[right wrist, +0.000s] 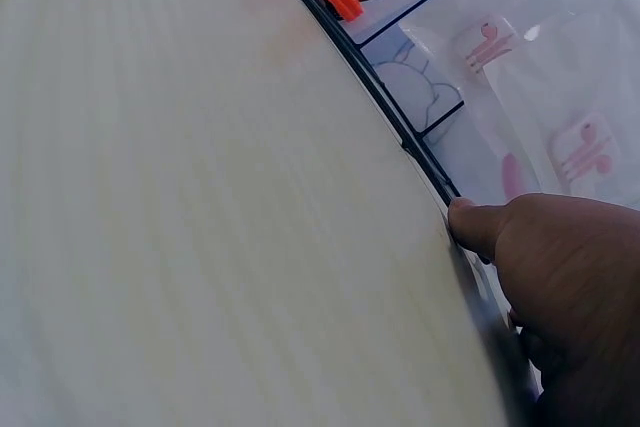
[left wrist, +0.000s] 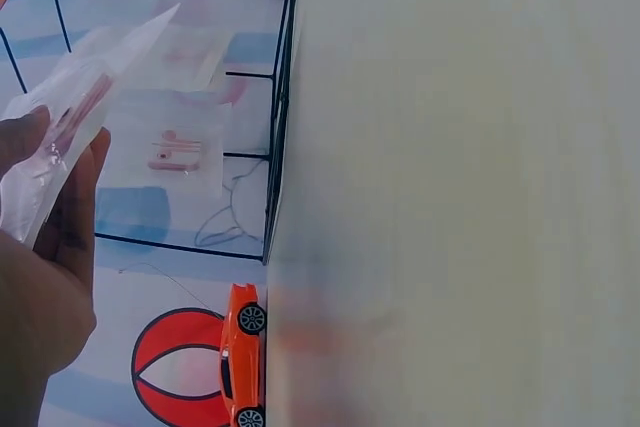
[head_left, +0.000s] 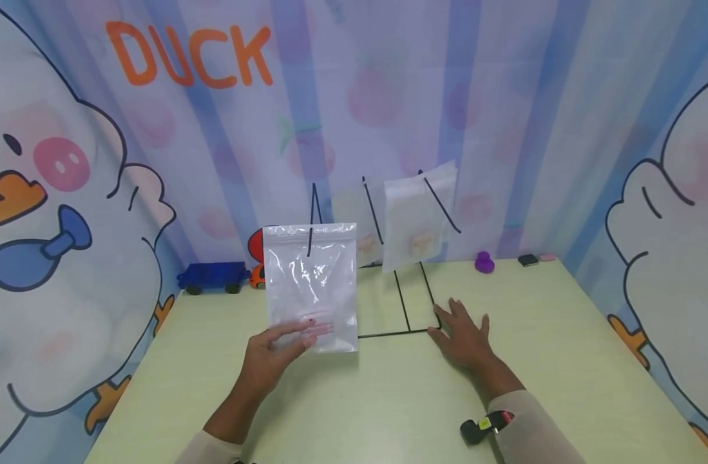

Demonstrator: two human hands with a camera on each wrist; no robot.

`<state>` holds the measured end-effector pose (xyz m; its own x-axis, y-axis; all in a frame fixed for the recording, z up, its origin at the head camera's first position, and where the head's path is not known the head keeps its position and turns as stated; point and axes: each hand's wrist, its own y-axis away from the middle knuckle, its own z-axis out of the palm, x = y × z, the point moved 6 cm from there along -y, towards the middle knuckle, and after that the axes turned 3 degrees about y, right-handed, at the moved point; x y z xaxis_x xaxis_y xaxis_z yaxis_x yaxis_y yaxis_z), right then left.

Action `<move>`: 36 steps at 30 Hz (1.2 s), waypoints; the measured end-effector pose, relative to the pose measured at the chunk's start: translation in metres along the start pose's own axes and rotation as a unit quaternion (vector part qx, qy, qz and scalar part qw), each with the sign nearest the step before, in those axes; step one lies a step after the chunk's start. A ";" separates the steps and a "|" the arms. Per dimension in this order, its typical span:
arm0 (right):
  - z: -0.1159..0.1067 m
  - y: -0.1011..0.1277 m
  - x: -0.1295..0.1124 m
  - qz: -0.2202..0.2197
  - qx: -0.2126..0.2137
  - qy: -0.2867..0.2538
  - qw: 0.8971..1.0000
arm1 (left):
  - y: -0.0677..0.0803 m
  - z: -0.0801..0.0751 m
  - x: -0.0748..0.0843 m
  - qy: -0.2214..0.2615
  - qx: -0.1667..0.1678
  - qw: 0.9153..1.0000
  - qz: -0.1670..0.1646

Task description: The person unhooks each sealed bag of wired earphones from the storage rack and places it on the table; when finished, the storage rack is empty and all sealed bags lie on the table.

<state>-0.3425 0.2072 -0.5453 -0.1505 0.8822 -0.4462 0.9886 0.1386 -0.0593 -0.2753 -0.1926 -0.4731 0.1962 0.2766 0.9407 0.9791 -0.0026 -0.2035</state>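
Left hand (head_left: pixel 275 351) pinched the clear zip bag (head_left: pixel 310 283) by its bottom edge on the wire rack (head_left: pixel 408 303) peg — best kept taut; right hand (head_left: pixel 460 335) lay open, flat, steadying the rack's base mid-table.

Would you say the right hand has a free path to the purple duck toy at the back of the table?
Probably yes: the right hand lies flat by the wire rack, and only bare table separates it from the purple duck toy.
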 end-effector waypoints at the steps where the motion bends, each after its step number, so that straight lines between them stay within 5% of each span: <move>1: 0.000 0.000 0.000 -0.001 0.002 0.001 1.000 | 0.001 0.000 0.000 0.005 0.000 1.000 -0.004; 22: 0.000 0.001 -0.003 -0.006 0.009 -0.011 1.000 | 0.041 0.001 0.000 0.074 0.000 0.997 -0.038; 36: -0.001 0.001 -0.002 -0.009 0.001 0.000 1.000 | 0.058 -0.001 0.014 0.076 0.001 0.997 0.009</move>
<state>-0.3414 0.2057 -0.5431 -0.1688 0.8797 -0.4445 0.9856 0.1540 -0.0695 -0.2156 -0.1894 -0.4710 0.2201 0.1279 0.9671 0.9752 -0.0037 -0.2215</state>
